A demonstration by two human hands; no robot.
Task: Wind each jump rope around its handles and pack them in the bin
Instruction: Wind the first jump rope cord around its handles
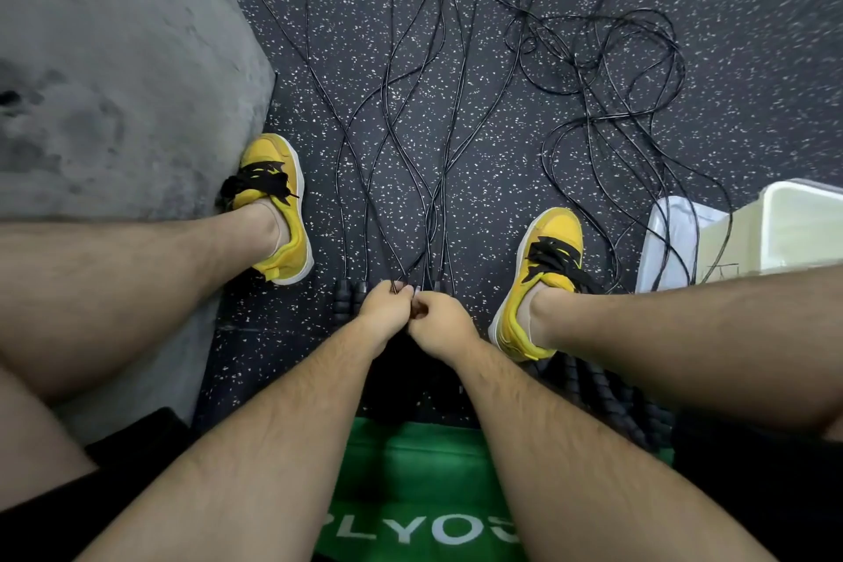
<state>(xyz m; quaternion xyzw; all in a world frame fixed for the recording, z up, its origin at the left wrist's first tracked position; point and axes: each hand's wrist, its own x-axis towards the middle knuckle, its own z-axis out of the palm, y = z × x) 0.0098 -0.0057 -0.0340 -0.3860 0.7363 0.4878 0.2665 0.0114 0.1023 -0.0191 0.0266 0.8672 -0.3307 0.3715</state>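
Several thin black jump ropes (438,114) trail across the speckled floor, tangled in loops at the upper right. Their ends gather between my feet. Black ribbed handles (349,303) lie on the floor just left of my hands. My left hand (387,306) and my right hand (440,324) meet there, knuckles touching, each closed around rope ends or a handle top; what exactly each holds is hidden by the fingers. More black ribbed handles (606,397) lie under my right leg. The pale bin (784,219) stands at the right edge.
I sit on a green box with white lettering (419,493), yellow shoes (278,205) planted either side of the ropes. A grey mat (114,59) fills the left. A white lid (670,237) leans beside the bin, with ropes draped over it.
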